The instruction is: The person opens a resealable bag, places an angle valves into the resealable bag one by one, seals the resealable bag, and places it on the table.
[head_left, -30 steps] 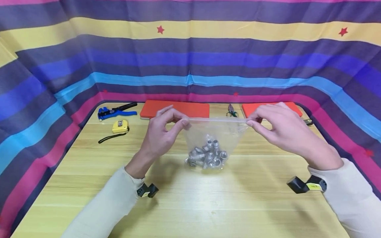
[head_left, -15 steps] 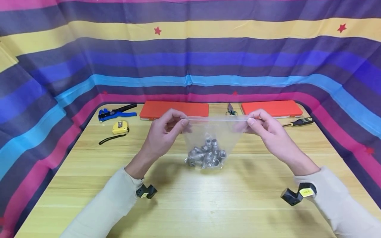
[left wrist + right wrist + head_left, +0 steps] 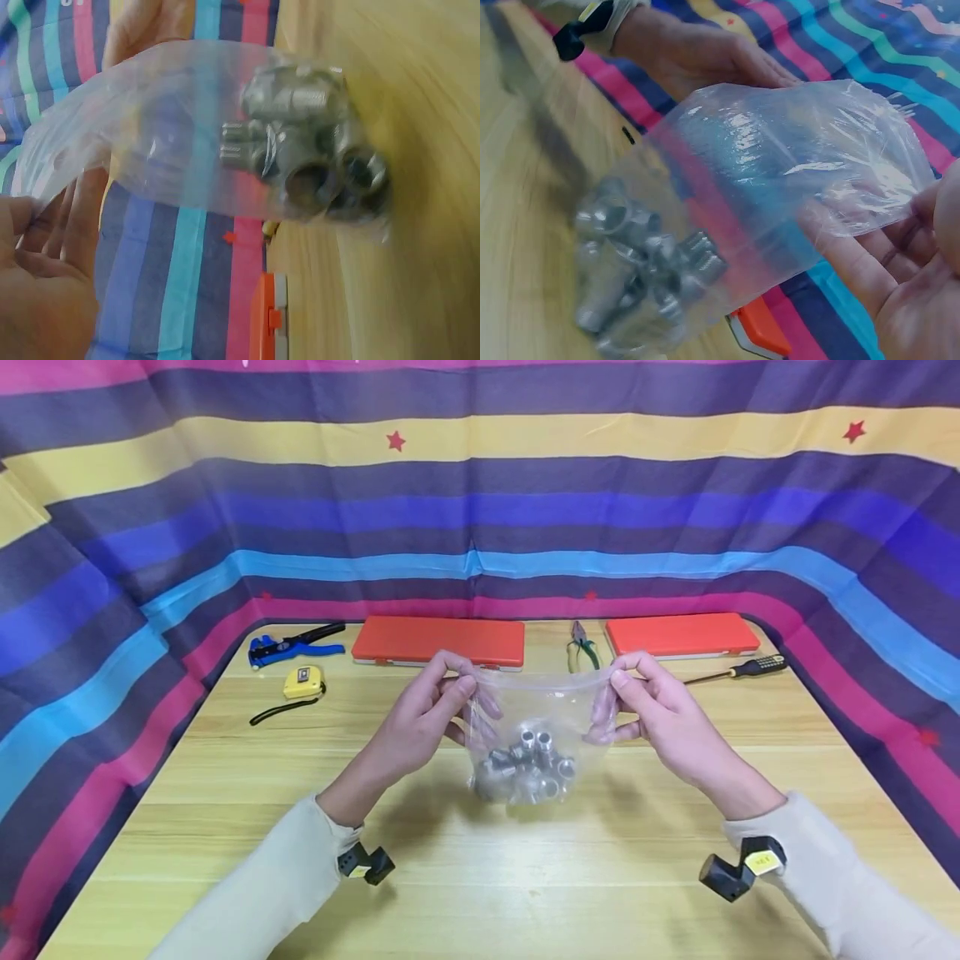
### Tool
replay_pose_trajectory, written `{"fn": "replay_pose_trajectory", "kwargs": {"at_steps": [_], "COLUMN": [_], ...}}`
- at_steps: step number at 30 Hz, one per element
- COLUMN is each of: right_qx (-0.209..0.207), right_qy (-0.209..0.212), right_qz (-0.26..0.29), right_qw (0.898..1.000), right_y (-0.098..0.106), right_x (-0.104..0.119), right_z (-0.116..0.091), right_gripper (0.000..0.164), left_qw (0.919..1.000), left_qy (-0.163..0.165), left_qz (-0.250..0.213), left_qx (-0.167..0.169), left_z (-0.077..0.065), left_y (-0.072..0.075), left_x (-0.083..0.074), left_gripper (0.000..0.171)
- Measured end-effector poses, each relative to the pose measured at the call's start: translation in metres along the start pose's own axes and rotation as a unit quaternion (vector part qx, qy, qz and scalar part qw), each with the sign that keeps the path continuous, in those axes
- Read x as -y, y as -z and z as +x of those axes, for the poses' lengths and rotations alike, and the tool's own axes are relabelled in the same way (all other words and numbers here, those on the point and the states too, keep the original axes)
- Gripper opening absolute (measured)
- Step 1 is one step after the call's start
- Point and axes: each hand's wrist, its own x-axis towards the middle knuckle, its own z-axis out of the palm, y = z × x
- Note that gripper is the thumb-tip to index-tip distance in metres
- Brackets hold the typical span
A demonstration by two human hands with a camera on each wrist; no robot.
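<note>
A clear plastic zip bag (image 3: pixel 536 703) hangs between my two hands over the middle of the table. Several silvery metal pipe fittings (image 3: pixel 528 764) lie heaped in its bottom; the wrist views show their round threaded openings. My left hand (image 3: pixel 420 714) pinches the bag's upper left corner between thumb and fingers. At the opposite top corner my right hand (image 3: pixel 667 718) pinches the bag likewise, some fingers showing through the plastic behind it. In the left wrist view the bag (image 3: pixel 172 127) bulges, with the fittings (image 3: pixel 307 142) near the tabletop. Whether its bottom touches the wood cannot be told.
Along the back of the wooden table (image 3: pixel 480 893) lie a blue wire stripper (image 3: pixel 292 646), two red cases (image 3: pixel 438 641), pliers (image 3: pixel 581 647) and a screwdriver (image 3: pixel 757 667). A yellow tape measure (image 3: pixel 303 681) with a black strap sits at left. Striped cloth (image 3: pixel 480 510) surrounds the table.
My right hand has come inward and turned, uncovering the right red case and the screwdriver. Both hands have lowered slightly, and the bag's taut top edge has slackened.
</note>
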Motion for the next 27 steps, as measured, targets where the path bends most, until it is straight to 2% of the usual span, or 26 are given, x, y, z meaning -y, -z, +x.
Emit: {"fn": "replay_pose_trajectory", "kwargs": {"at_steps": [4,7,10,12,14,17,20,22,24,27], "right_qx": [0.012,0.003,-0.016,-0.023,-0.029,-0.035,-0.038,-0.033,-0.029,-0.016], "right_qy": [-0.04,-0.114,-0.188,-0.217,-0.227,-0.23,-0.205,-0.18,-0.151,-0.131], "right_qz": [0.051,0.048,0.035,0.021,0.009,-0.033,-0.151,-0.257,-0.365,-0.45], "right_qw": [0.998,0.992,0.981,0.976,0.973,0.972,0.966,0.949,0.918,0.883], "right_y": [-0.003,-0.002,0.0,0.002,0.005,0.006,0.003,0.001,-0.002,-0.004], "right_x": [-0.002,-0.005,-0.013,-0.021,-0.032,-0.052,-0.07,-0.079,-0.085,-0.091], "right_z": [-0.001,0.0,0.008,0.017,0.028,0.044,0.057,0.063,0.069,0.074], "right_gripper": [0.017,0.02,0.021,0.021,0.02,0.023,0.027,0.028,0.027,0.023], "left_qw": [0.9986,0.9949,0.9877,0.9809,0.9742,0.9665,0.961,0.9572,0.953,0.9485], "left_qy": [0.039,0.081,0.137,0.176,0.21,0.246,0.27,0.282,0.292,0.296], "left_qz": [-0.021,-0.041,-0.07,-0.083,-0.08,-0.052,-0.011,0.017,0.048,0.094], "left_qx": [0.029,0.045,0.028,0.002,-0.024,-0.048,-0.06,-0.062,-0.064,-0.063], "left_z": [-0.004,-0.005,-0.001,0.005,0.012,0.025,0.034,0.039,0.041,0.044], "left_y": [0.0,-0.001,0.002,0.005,0.009,0.015,0.019,0.022,0.023,0.025], "left_x": [-0.001,0.003,0.016,0.027,0.04,0.061,0.081,0.091,0.098,0.102], "left_gripper": [0.015,0.017,0.02,0.021,0.022,0.022,0.022,0.022,0.02,0.018]}}
